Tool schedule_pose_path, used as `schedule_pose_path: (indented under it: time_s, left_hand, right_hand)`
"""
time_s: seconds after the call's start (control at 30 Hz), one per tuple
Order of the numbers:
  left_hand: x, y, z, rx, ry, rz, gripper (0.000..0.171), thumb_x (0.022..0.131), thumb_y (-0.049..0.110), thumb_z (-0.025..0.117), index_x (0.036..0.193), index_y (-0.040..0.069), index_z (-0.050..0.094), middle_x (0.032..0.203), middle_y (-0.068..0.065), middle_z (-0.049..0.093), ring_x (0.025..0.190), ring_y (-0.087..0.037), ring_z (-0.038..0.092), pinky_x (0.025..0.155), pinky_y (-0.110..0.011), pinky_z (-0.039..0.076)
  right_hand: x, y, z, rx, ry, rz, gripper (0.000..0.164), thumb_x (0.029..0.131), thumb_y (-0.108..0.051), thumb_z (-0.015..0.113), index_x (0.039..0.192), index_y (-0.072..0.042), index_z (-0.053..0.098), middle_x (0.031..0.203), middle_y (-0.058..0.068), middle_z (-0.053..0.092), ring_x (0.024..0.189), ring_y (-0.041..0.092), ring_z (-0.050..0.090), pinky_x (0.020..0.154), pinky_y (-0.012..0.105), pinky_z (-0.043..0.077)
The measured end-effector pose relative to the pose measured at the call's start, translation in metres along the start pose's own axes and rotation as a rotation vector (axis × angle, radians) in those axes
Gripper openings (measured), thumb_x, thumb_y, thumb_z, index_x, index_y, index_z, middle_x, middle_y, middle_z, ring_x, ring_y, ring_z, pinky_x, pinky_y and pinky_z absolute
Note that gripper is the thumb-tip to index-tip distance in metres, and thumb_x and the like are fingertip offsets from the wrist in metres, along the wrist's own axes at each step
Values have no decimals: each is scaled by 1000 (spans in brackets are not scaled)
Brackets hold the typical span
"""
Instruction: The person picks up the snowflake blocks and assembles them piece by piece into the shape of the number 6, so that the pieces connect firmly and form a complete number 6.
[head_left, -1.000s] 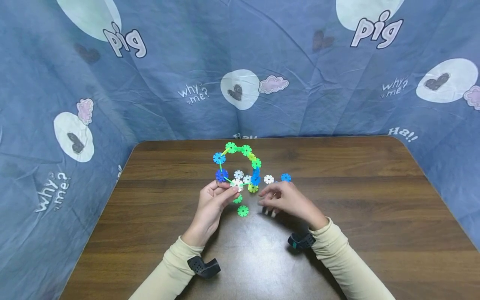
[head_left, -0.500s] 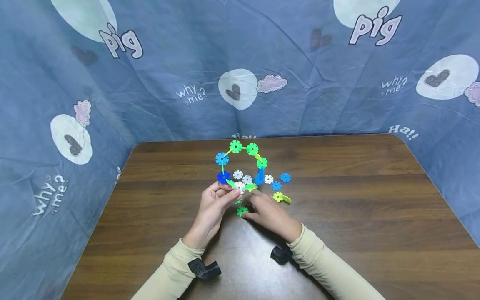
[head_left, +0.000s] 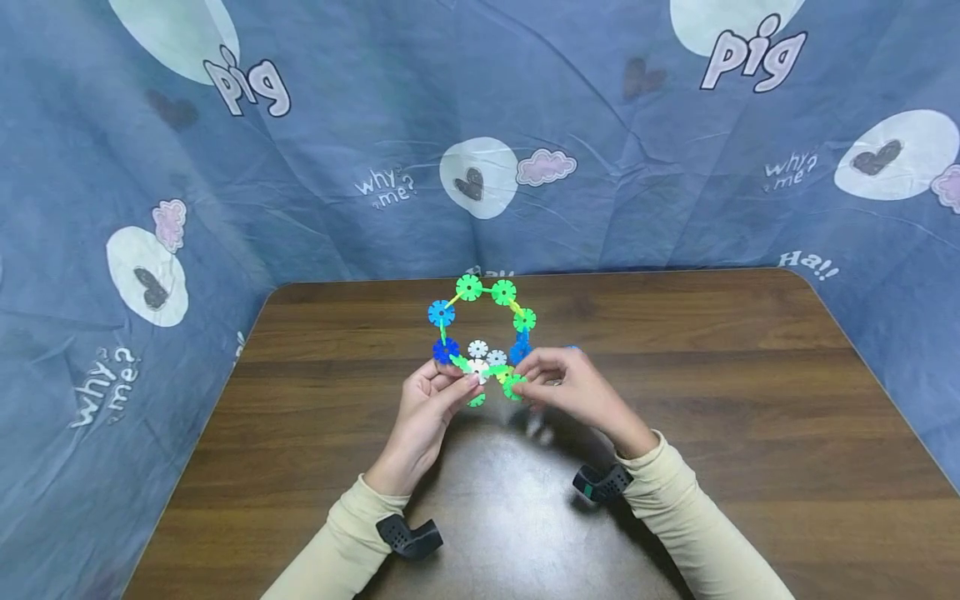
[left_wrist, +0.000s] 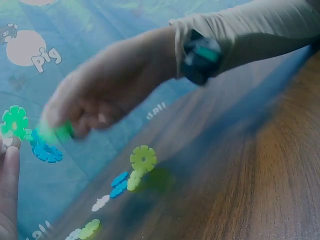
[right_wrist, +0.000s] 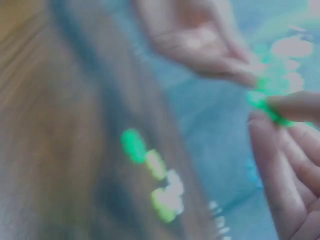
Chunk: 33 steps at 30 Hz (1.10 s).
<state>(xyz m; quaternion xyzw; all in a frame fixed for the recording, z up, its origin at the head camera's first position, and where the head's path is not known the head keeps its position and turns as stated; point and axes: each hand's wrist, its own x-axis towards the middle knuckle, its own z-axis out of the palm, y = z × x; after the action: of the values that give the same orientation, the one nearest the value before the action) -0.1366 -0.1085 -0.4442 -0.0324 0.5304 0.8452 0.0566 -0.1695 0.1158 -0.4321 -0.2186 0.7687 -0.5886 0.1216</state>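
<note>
My left hand [head_left: 429, 417] pinches a white snowflake disc [head_left: 477, 372] at the near side of a ring of linked snowflake discs [head_left: 469, 288]. Green, yellow, blue and white pieces make up this ring, which is held up over the table. To its right, my right hand [head_left: 581, 396] pinches a loose-looking green snowflake disc [head_left: 513, 387] between thumb and fingers, close to the ring's near right side. In the right wrist view that green disc [right_wrist: 270, 111] is blurred between the fingertips; whether it touches the ring I cannot tell.
Loose discs lie on the wooden table [head_left: 315, 433] beneath and behind the hands: white ones [head_left: 477, 348], a green one [head_left: 476, 401], a yellow-green pair [left_wrist: 143, 158] and blue ones [left_wrist: 119, 179]. A blue printed cloth [head_left: 360, 225] hangs behind the table.
My right hand reached left to the green disc at the near side of the table, picked it up and moved back right with it. The left hand keeps holding the ring nearly still.
</note>
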Motion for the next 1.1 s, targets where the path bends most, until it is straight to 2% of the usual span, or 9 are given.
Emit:
schedule_pose_path:
  time_s: [0.1, 0.2, 0.27, 0.33, 0.53, 0.73, 0.87, 1.0, 1.1]
  left_hand:
    - [0, 0, 0, -2, -3, -1, 24, 94, -12, 63, 90, 12, 58, 85, 2, 75, 80, -10, 75, 85, -30, 64]
    - [0, 0, 0, 2, -5, -5, 24, 94, -11, 63, 90, 12, 58, 85, 2, 75, 80, -10, 75, 85, -30, 64]
    - [0, 0, 0, 4, -8, -6, 24, 94, -11, 63, 90, 12, 58, 85, 2, 75, 80, -10, 75, 84, -29, 64]
    - [0, -1, 0, 7, -8, -5, 24, 94, -11, 64, 90, 12, 59, 85, 2, 75, 80, -9, 75, 83, -28, 64]
    - [-1, -1, 2, 7, -4, 0, 24, 94, -12, 63, 90, 12, 59, 85, 3, 76, 80, -8, 74, 82, -27, 64]
    - [-1, -2, 3, 7, -11, -5, 25, 94, -12, 63, 89, 12, 59, 85, 3, 75, 79, -8, 74, 82, -26, 64]
    - [-1, -2, 3, 16, -15, -7, 24, 94, -12, 64, 89, 12, 59, 85, 3, 75, 79, -8, 74, 83, -26, 63]
    - [0, -3, 2, 41, -22, -1, 24, 93, -11, 65, 89, 12, 60, 85, 3, 75, 78, -8, 74, 82, -27, 64]
    - [0, -4, 2, 58, -22, -1, 24, 93, -10, 66, 89, 13, 61, 85, 3, 75, 78, -8, 75, 82, -28, 64]
  right_hand:
    - [-3, -7, -10, 188, 49, 41, 19, 93, -5, 73, 108, 6, 69, 87, 15, 75, 71, 21, 75, 70, 52, 64]
    - [-3, -9, -13, 253, 67, 54, 22, 95, -3, 70, 112, 9, 66, 92, 21, 75, 75, 18, 77, 72, 51, 65]
    - [-2, -9, -11, 256, 57, 52, 22, 95, -4, 70, 113, 9, 66, 98, 31, 74, 77, 21, 78, 73, 53, 64]
    - [-2, -9, -10, 250, 44, 49, 22, 96, -5, 70, 112, 9, 66, 101, 33, 74, 79, 23, 79, 74, 54, 64]
    - [-3, -10, -7, 240, 35, 53, 21, 97, -7, 70, 111, 8, 65, 96, 21, 77, 79, 20, 79, 76, 60, 62]
    - [-3, -8, -7, 231, 43, 46, 21, 97, -5, 69, 112, 9, 65, 101, 39, 70, 77, 22, 78, 75, 61, 61]
    - [-2, -6, -7, 225, 35, 38, 21, 97, -6, 69, 113, 8, 66, 104, 43, 68, 78, 25, 78, 74, 60, 62]
    - [-3, -6, -8, 198, 56, 8, 21, 97, -6, 70, 113, 7, 68, 100, 40, 70, 76, 26, 78, 72, 59, 62]
    - [-4, -6, -8, 177, 66, -5, 20, 96, -6, 71, 112, 5, 71, 93, 28, 76, 76, 29, 78, 71, 58, 63]
